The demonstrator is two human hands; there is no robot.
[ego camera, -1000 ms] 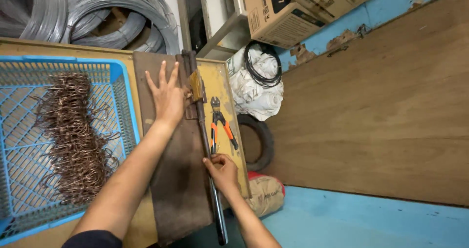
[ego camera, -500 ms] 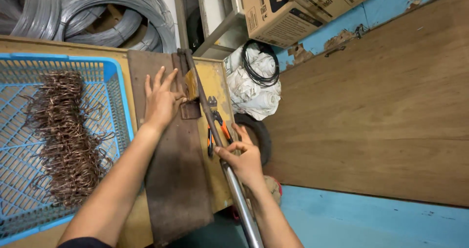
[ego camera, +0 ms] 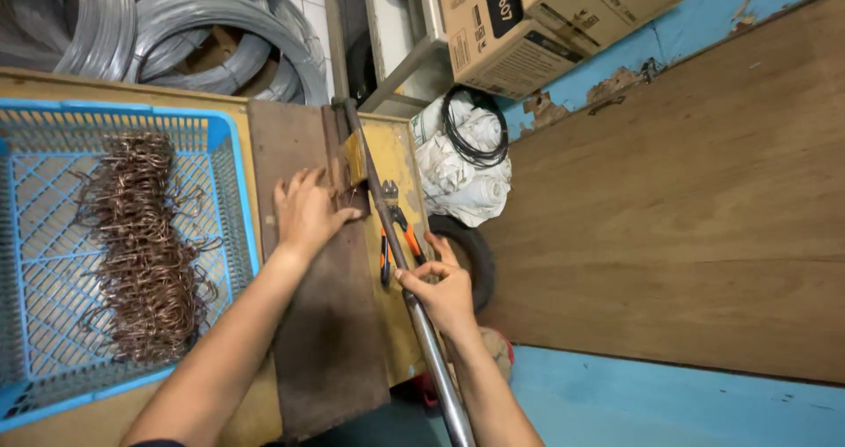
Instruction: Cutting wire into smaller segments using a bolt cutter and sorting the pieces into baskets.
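Left hand lies flat, palm down, fingers spread, just left of frame centre, its forearm running to the lower left. Right hand, below centre, curls closed in a grip.

The left hand lies flat, fingers spread, on a dark brown plate atop the yellow surface. The right hand grips a long metal lever bar that runs from a hinge near the plate's far end toward the person. Orange-handled pliers lie just beside the bar. Left of the plate, a blue plastic basket holds a heap of bent copper-coloured wire pieces. Coils of grey wire rest beyond the basket.
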